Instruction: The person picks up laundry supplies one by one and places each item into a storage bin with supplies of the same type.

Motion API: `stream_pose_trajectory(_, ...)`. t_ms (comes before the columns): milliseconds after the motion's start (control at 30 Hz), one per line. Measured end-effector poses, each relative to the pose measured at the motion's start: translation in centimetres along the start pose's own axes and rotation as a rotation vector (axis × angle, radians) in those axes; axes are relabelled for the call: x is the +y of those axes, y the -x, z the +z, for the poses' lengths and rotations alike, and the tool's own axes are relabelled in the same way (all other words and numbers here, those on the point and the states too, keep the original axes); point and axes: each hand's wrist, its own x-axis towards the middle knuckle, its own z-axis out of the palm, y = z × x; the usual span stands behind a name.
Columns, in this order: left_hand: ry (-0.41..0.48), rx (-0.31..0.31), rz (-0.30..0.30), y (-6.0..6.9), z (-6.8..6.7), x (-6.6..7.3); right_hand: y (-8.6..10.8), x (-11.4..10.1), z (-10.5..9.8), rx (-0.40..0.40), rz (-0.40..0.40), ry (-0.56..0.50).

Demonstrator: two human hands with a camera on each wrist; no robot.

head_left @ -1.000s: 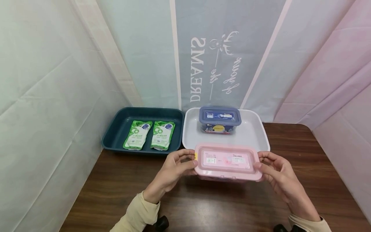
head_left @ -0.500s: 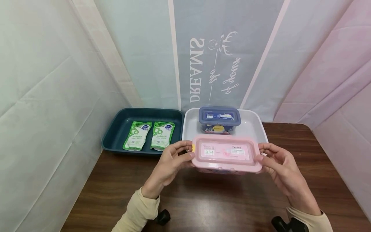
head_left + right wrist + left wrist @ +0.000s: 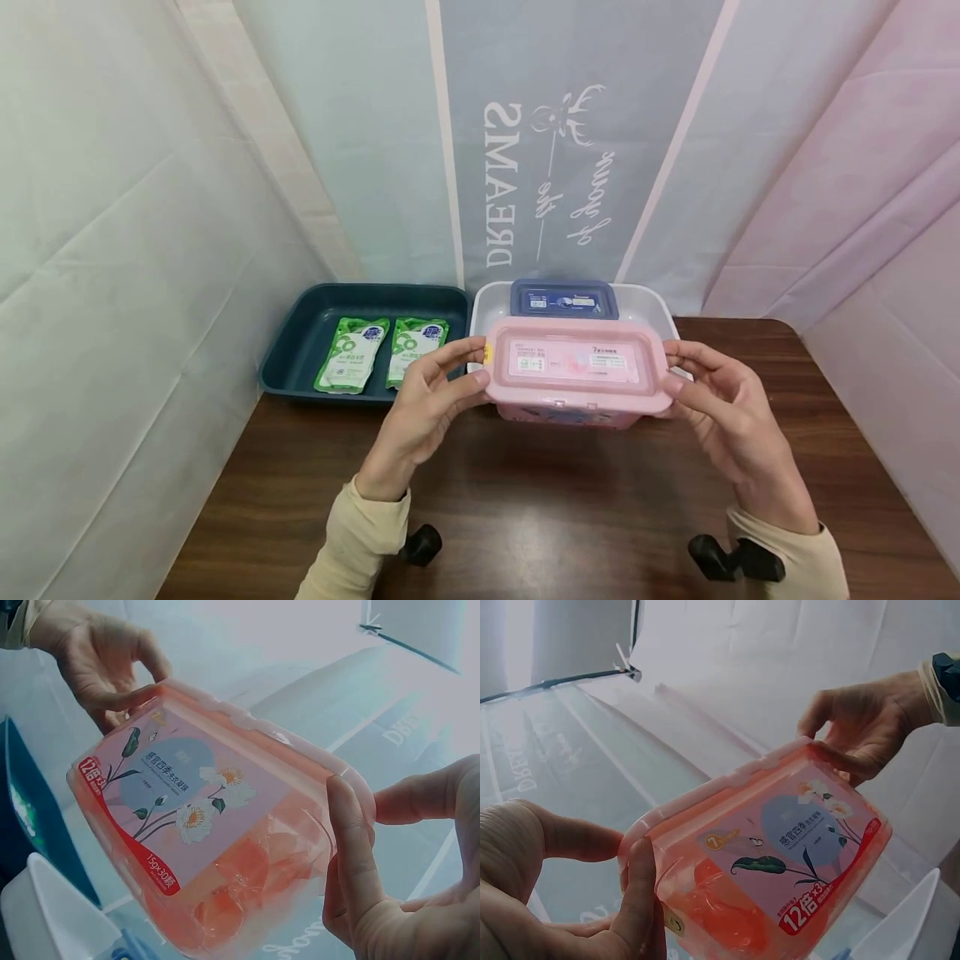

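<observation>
Both hands hold up a pink lidded box of laundry pods (image 3: 577, 367), one at each short end. The left hand (image 3: 423, 417) pinches the lid's left rim between thumb and fingers; the right hand (image 3: 731, 425) does the same at the right rim. Through its clear pink side, in the right wrist view, soft pods (image 3: 240, 877) show beside a flower label. In the head view the box hangs over the front of a white tray (image 3: 652, 308) and hides much of it. Inside that tray stands a blue-lidded box (image 3: 564, 300), its front covered by the pink one.
Left of the white tray stands a dark green tray (image 3: 292, 333) with two green-and-white pouches (image 3: 352, 354) lying in it. Both trays sit at the back of a brown wooden table (image 3: 525, 517). Fabric curtains (image 3: 390, 167) close in the back and sides.
Both hands have carried the pink box up and away from the body, toward the white tray. It now covers the front of the blue-lidded box, which was visible before.
</observation>
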Motion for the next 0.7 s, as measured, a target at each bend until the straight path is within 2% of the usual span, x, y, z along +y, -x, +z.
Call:
stream_pose_trajectory(167,0.016,-0.004,0.042,-0.7,0.2,0.5,-0.9,-0.6,0.3,-0.032,-0.035,-0.019)
stream_pose_trajectory(333,0.015,-0.011,0.081,-1.4,0.3,0.8,-1.5,-1.2,0.8,-0.042,-0.046,0.022)
stream_pose_trajectory(567,0.026,-0.024,0.13,-2.1,0.6,1.3,-2.1,-1.6,1.0,-0.013,-0.032,0.084)
stream_pose_trajectory(700,0.025,-0.013,0.134,-2.3,0.9,1.6,-2.5,-1.8,0.9,-0.012,-0.056,0.041)
